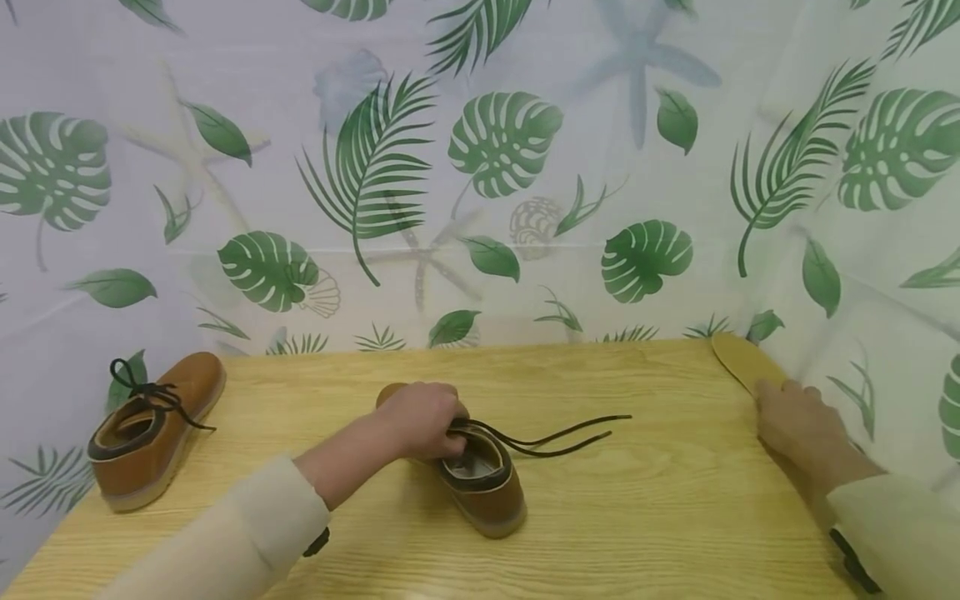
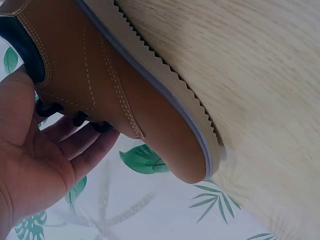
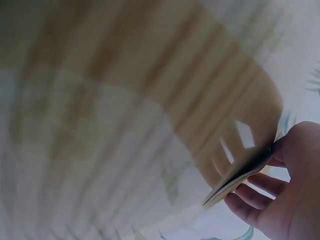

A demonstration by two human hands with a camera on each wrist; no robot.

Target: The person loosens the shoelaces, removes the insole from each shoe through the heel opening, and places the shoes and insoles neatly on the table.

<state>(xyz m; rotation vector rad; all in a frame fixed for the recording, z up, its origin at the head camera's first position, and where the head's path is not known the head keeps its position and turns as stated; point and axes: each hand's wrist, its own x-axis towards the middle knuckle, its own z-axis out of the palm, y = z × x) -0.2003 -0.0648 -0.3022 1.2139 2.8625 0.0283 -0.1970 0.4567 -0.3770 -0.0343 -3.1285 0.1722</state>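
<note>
A brown lace-up shoe (image 1: 489, 503) sits mid-table, its heel toward me and its toe pointing away to the left. My left hand (image 1: 422, 419) grips it at the tongue, thumb at the opening and fingers over the lacing; the left wrist view shows the stitched side of the shoe (image 2: 160, 135). Two dark lace ends (image 1: 618, 417) trail to the right over the tabletop. At the far right my right hand (image 1: 802, 421) pinches a thin tan insole (image 1: 744, 362) by one end. The right wrist view shows thumb above and fingers below the insole (image 3: 235, 186).
A second brown shoe (image 1: 138, 477), its dark laces tied in a bow, stands at the table's left side. The wood-grain table (image 1: 637, 517) meets a leaf-patterned cloth (image 1: 480, 208) at the back and along the right.
</note>
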